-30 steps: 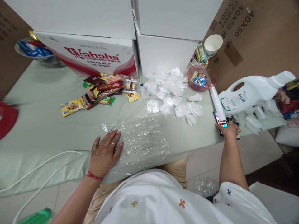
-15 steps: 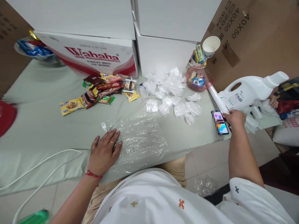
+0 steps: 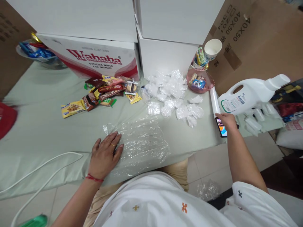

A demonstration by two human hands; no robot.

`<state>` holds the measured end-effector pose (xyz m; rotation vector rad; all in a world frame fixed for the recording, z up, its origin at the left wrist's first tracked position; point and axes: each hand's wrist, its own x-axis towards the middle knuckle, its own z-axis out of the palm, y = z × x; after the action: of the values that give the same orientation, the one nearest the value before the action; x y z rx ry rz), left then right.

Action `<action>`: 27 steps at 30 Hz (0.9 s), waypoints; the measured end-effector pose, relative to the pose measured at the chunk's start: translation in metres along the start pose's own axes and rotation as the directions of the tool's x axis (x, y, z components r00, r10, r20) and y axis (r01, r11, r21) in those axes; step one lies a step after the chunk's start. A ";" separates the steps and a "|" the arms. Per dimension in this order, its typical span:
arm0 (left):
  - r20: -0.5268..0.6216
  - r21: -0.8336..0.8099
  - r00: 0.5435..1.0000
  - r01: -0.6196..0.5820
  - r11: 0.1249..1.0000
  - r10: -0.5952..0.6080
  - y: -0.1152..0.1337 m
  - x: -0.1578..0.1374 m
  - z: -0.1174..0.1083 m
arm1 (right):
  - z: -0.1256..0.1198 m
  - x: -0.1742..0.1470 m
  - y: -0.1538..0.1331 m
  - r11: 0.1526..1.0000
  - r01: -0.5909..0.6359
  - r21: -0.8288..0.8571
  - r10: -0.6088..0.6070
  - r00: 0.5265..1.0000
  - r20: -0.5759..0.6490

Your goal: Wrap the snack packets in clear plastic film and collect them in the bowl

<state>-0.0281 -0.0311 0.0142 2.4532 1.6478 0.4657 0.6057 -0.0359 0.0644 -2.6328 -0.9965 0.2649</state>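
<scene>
My left hand [image 3: 106,152] lies flat with its fingers spread, on the left part of a clear plastic film sheet [image 3: 144,142] on the table's near side. My right hand [image 3: 227,121] pinches the near end of a white roll [image 3: 214,101], which looks like cling film. Under that hand is a phone [image 3: 222,128] with a lit screen, partly covered. Beyond the sheet lies a heap of small packets wrapped in clear film [image 3: 169,86]. Left of the heap are assorted wrapped snacks [image 3: 110,90].
Boxes, one a Wahaba-style water carton [image 3: 94,58], stand at the back. A pink bowl [image 3: 200,86], a paper cup [image 3: 212,49] and a white jug [image 3: 248,96] are on the right. A white cable [image 3: 59,154] crosses the table's left front edge.
My right hand has moved left over the phone, and the near end of the roll has swung left with it. My left hand has stayed on the sheet.
</scene>
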 end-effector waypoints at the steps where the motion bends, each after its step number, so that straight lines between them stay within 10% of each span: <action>1: 0.000 -0.001 1.000 0.000 1.000 0.000 0.000 0.000 0.000 | 0.004 -0.002 -0.006 1.000 -0.023 0.007 0.023 1.000 0.021; 9: -0.008 0.047 1.000 -0.014 0.999 0.015 -0.001 0.000 0.002 | 0.026 -0.019 -0.032 0.991 -0.019 -0.135 -0.009 0.979 -0.203; 14: 0.026 0.063 1.000 -0.011 0.998 0.010 0.000 0.000 0.003 | 0.033 -0.065 -0.075 0.930 0.367 0.021 -0.336 0.873 -0.354; 17: 0.068 0.071 0.997 -0.034 0.997 0.029 -0.001 0.000 0.001 | 0.050 -0.134 -0.126 0.699 0.699 0.151 -0.676 0.714 -0.180; 22: 0.115 0.091 0.990 -0.096 0.991 0.085 -0.013 -0.002 -0.005 | 0.103 -0.231 -0.180 0.178 0.954 0.242 -0.977 0.142 0.159; 27: 0.120 0.115 0.987 -0.121 0.986 0.107 -0.035 -0.005 -0.010 | 0.117 -0.215 -0.195 0.264 0.953 0.151 -0.913 0.196 0.359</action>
<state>-0.0634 -0.0228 0.0122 2.6189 1.5406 0.2393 0.2943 -0.0158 0.0367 -1.4804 -2.5980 0.4082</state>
